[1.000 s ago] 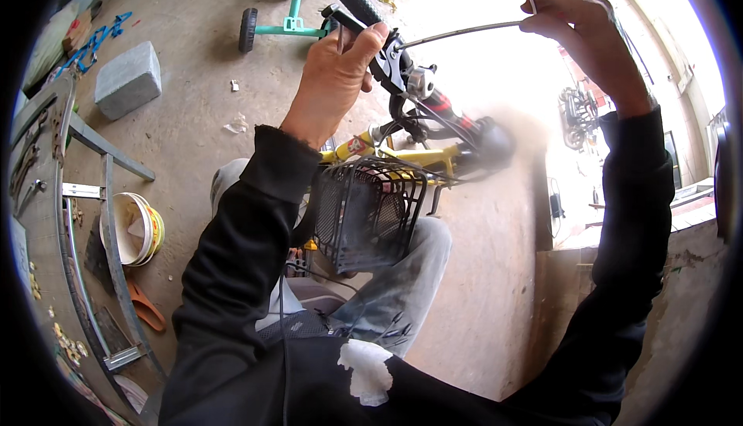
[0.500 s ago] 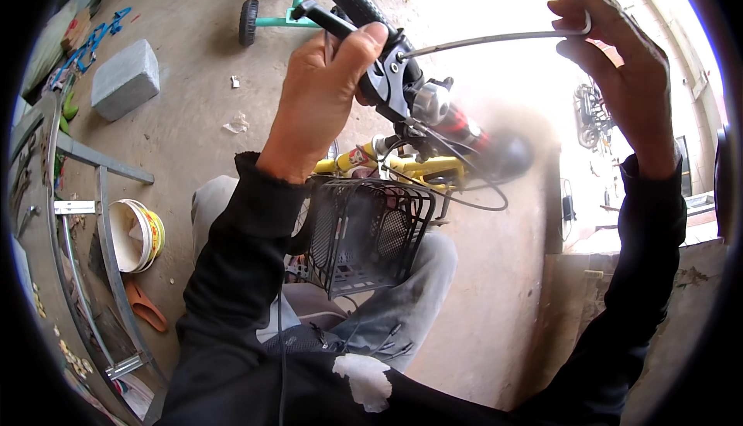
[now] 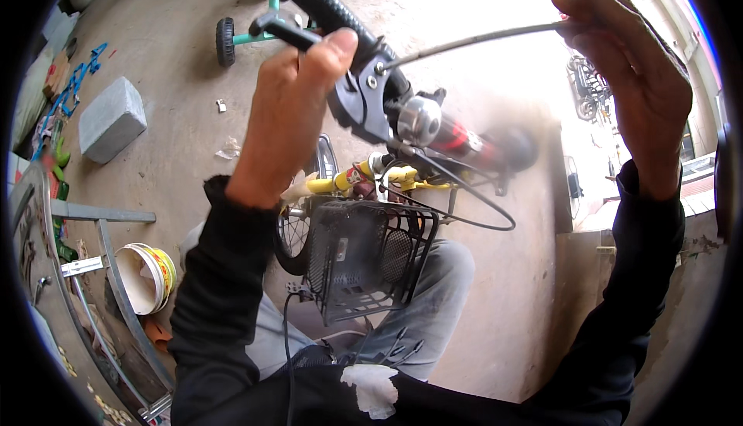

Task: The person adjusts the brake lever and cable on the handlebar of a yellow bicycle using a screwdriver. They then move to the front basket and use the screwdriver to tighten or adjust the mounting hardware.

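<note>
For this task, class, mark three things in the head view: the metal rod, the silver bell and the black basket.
Metal rod (image 3: 480, 38): head view, middle of its shaft.
Silver bell (image 3: 419, 121): head view, its dome.
Black basket (image 3: 397, 254): head view, its mesh wall.

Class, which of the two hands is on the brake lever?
The left hand: it grips the brake lever, whereas the right hand holds the outer end of the metal rod.

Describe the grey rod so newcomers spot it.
Start at the yellow bike, then the brake lever mount near its black handlebar grip. A thin rod runs from there to the right hand. Unlike the black cables looping below, it's grey and doesn't loop.
</note>
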A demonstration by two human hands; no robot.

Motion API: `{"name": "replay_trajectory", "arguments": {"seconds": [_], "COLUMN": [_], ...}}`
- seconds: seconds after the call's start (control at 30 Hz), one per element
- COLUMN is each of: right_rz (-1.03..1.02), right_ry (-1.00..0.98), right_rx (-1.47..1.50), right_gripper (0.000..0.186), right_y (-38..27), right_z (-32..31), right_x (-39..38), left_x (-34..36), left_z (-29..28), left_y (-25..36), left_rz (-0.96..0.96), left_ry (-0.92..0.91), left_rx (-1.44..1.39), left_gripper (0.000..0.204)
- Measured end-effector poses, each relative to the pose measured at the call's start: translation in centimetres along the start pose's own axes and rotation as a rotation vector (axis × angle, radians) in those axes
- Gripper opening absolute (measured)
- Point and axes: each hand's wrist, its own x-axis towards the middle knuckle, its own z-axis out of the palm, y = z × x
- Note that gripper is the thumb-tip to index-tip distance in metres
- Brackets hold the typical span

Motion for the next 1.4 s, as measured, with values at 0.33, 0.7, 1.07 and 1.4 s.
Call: {"name": "replay_trajectory", "arguments": {"seconds": [0.33, 0.7, 1.07, 1.4], "right_rz": [0.186, 0.350, 0.336, 0.359], "right_ry": [0.332, 0.233, 0.102, -0.063], "right_rx": [-0.034, 0.071, 0.042, -0.007], "right_gripper": [0.030, 0.030, 0.029, 0.028], "right_y": [-0.9, 2.3, 3.5, 1.0], "right_z": [3.6, 1.5, 0.4, -0.9], "right_x": [4.4, 3.4, 2.6, 2.5], "left_x": [2.4, 2.3, 1.9, 1.5], "left_z": [-0.4, -0.6, 0.2, 0.1], "left_y": [-1.4, -1.1, -1.0, -0.8], "left_rz": [-0.143, -0.166, -0.155, -0.187], "left_ry": [-0.121, -0.132, -0.055, -0.105], "left_rx": [-0.079, -0.022, -0.120, -0.194], "left_gripper": [0.044, 0.052, 0.055, 0.048]}}
